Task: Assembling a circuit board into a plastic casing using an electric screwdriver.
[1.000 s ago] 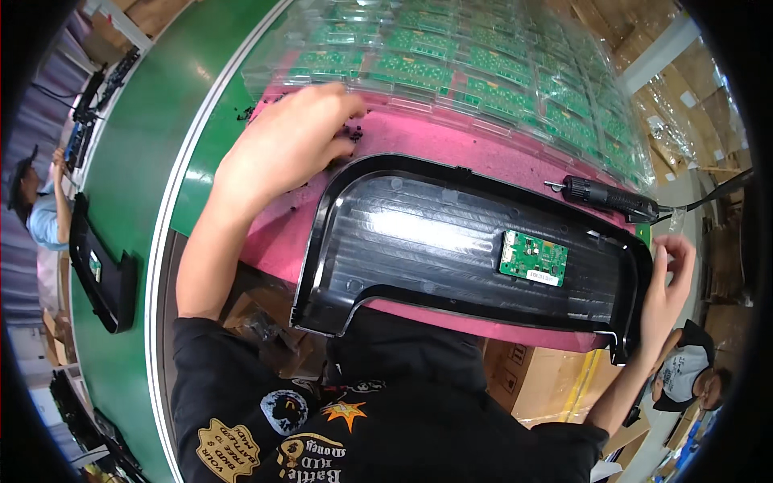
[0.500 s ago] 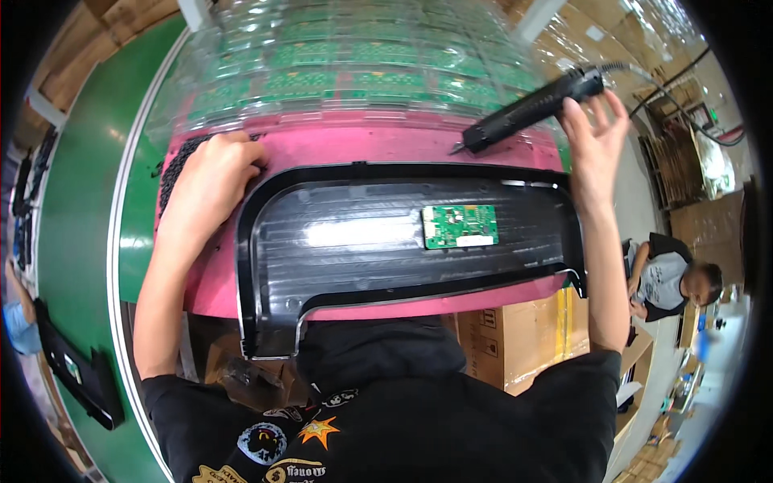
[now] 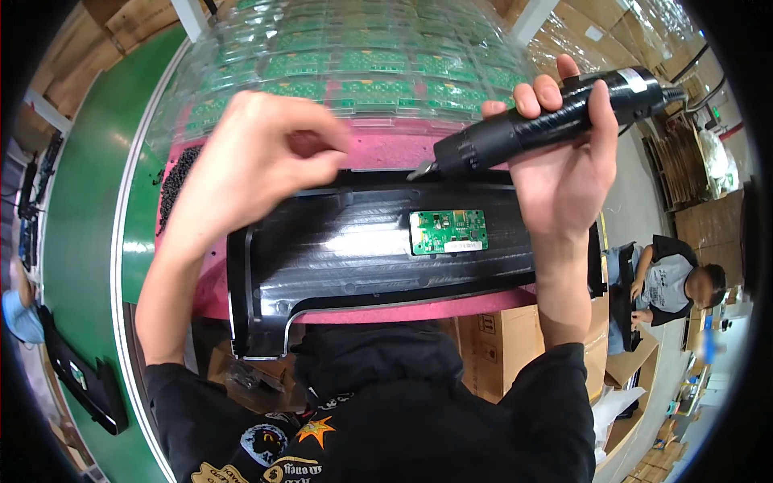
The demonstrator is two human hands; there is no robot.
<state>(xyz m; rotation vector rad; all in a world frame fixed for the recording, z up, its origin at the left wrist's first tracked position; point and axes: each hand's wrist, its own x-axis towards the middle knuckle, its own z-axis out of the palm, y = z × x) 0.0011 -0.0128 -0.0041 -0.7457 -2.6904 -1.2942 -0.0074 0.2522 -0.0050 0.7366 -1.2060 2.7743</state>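
My right hand (image 3: 561, 189) grips a black electric screwdriver (image 3: 515, 137), with the fingers wrapped round its body. Its bit points left, over the far rim of a black plastic cover (image 3: 354, 274). A small green circuit board (image 3: 449, 232) lies inside the cover, right of the middle. Above the cover's far left part is my left hand (image 3: 258, 157), thumb and forefinger pinched together and a little blurred. What the pinch holds, if anything, cannot be made out. Beyond that forearm, small black screws (image 3: 177, 181) lie heaped on the pink mat (image 3: 378, 145).
Clear plastic trays of green circuit boards (image 3: 354, 64) are stacked behind the mat. Along the left runs a green work surface (image 3: 80, 217) bearing another black cover (image 3: 84, 374). Cardboard boxes (image 3: 503, 346) stand below the mat's edge. People (image 3: 670, 278) sit at right and far left.
My left hand has left the screw heap and moved right over the cover. The screwdriver has come nearer and left, now held in a full grip. The cover and board have shifted slightly.
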